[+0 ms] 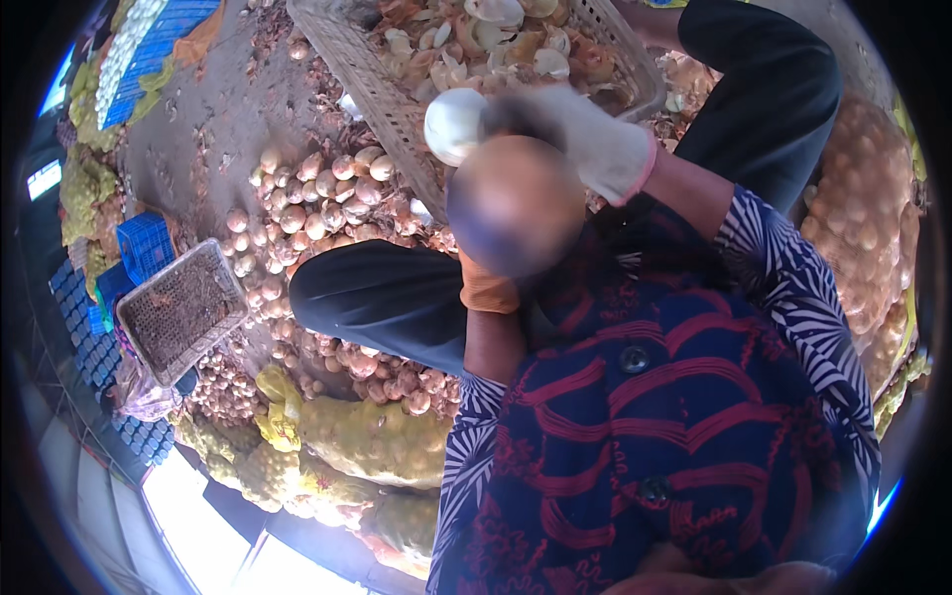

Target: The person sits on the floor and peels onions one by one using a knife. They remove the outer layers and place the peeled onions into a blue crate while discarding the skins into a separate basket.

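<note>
A pale peeled onion [454,126] is up at my hands, beside the near left side of a plastic crate [357,82]. My right hand [595,141], in a white knitted glove with a pink cuff, reaches in from the right towards the onion; its fingers are blurred. My left hand [489,288] wears an orange glove, and a round blurred patch covers nearly all of it except the cuff. Which hand grips the onion cannot be told. Loose onion skins and peeled layers [476,44] fill the crate.
Unpeeled onions [320,193] lie heaped on the floor to the left, around my bent left knee [372,297]. Farther left stands a grey plastic crate [182,312] near a blue crate [145,245]. Full net sacks of onions flank me, one sack [855,216] at right, another sack [372,439] at lower left.
</note>
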A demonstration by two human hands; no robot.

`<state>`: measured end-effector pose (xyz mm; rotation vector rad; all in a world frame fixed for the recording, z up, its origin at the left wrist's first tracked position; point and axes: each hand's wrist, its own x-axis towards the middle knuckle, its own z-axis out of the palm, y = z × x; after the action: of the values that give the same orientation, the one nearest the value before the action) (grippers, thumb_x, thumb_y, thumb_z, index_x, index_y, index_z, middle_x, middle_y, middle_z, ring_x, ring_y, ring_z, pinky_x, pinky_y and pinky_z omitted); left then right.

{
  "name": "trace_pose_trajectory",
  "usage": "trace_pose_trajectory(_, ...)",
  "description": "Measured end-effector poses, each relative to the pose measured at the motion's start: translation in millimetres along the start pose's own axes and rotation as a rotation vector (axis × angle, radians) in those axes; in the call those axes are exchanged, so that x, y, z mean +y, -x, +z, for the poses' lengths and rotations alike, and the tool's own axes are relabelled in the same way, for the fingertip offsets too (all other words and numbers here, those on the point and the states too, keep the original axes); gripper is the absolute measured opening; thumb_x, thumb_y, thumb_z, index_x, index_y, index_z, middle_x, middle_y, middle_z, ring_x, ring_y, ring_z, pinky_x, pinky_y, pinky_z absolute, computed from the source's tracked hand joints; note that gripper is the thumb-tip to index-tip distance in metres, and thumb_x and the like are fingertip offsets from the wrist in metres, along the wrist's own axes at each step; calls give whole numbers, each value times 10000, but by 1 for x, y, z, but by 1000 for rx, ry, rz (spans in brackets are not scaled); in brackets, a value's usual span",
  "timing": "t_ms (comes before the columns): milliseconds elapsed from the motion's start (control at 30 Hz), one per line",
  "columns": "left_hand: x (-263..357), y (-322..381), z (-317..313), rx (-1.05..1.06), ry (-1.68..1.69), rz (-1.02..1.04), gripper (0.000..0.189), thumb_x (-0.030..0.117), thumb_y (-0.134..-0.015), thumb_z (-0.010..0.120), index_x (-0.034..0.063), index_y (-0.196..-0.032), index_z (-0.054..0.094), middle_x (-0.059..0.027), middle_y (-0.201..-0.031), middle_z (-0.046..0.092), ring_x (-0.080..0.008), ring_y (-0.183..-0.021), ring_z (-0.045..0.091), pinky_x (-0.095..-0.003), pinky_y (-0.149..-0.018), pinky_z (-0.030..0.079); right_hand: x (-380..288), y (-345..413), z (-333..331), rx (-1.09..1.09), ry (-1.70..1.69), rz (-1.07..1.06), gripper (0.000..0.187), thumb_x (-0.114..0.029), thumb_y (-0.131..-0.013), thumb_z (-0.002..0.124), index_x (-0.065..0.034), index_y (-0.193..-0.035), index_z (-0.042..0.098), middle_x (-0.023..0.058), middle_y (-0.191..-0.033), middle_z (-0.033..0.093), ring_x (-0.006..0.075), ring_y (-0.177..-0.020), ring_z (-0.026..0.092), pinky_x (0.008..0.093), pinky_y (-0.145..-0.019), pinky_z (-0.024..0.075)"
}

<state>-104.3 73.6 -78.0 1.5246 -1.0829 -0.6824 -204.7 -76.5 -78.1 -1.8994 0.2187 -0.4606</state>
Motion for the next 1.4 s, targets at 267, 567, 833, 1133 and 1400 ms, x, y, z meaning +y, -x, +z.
trace_pose_trajectory(267,20,-66,-59,-22,68,-251,486,70,-851,722,-59,-1305,602,-114,-1062,705,-160,-954,659,-295,-885,528,-18,-7,-51,-205,353,118,380,-126,-799,714,-24,-1147,602,179,-1023,672,359,-1002,672,444,-827,536)
trace_pose_trajectory(567,-61,-228,-42,145,88,-325,583,141,-874,765,-36,-1383,541,-126,-1180,673,-148,-1038,629,-265,-871,517,-58,-39,-133,-528,761,519,478,-170,-818,722,-121,-1269,572,107,-1141,646,378,-962,672,477,-754,555)
trace_pose_trajectory(833,-232,-361,70,-507,-685,-86,653,307,-759,808,58,-1327,605,-244,-1199,679,-390,-1129,653,-431,-959,525,-72,-66,-166,-361,684,739,408,-153,-806,706,-126,-1192,578,96,-1115,663,353,-883,689,441,-654,561)
trace_pose_trajectory(1133,-169,-338,45,-329,-104,-275,486,180,-805,768,11,-1246,651,-121,-1085,726,-184,-937,687,-317,-832,548,-68,-52,-174,-141,694,681,525,-85,-748,750,-98,-1246,583,137,-1163,672,351,-897,693,419,-678,565)
trace_pose_trajectory(1400,-180,-278,16,-433,-636,-323,636,328,-766,796,41,-1306,621,-184,-1230,681,-368,-1109,643,-419,-955,520,-67,-51,-158,-37,697,655,419,-228,-893,657,-176,-1299,566,124,-1101,668,382,-907,667,488,-710,543)
